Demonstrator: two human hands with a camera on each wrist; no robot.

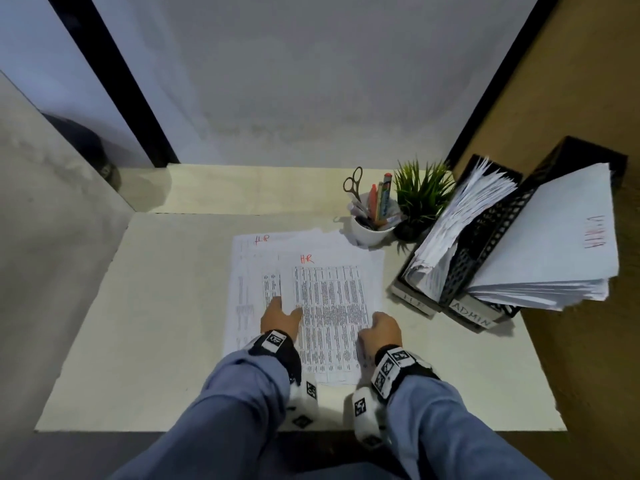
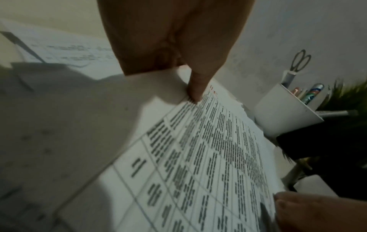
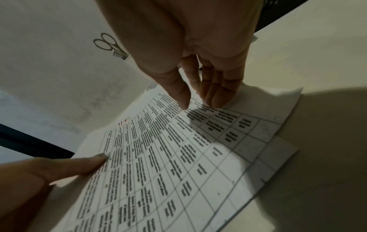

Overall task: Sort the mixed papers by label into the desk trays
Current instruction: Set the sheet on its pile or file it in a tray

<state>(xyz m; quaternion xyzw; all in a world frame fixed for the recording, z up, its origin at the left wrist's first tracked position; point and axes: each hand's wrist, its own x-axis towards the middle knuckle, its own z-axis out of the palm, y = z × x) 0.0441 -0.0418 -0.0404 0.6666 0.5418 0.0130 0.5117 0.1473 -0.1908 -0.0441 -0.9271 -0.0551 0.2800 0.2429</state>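
Observation:
A loose pile of printed papers [image 1: 249, 271] lies mid-desk. Its top sheet [image 1: 329, 306] is a table of text marked "HR" in red. My left hand [image 1: 287, 306] pinches that sheet's left edge, thumb [image 2: 195, 92] on top and fingers hidden beneath, so the edge is lifted. My right hand [image 1: 379, 322] touches the sheet's right side with nearly straight fingertips [image 3: 218, 102]. Two black mesh trays stand at the right: the HR tray [image 1: 414, 301] and the ADMIN tray [image 1: 474, 317], both holding paper stacks.
A white cup [image 1: 370, 233] with scissors and pens stands behind the pile, next to a small green plant [image 1: 420, 195]. A brown wall [image 1: 588, 358] borders the desk on the right. Bare desk top [image 1: 156, 306] lies left of the papers.

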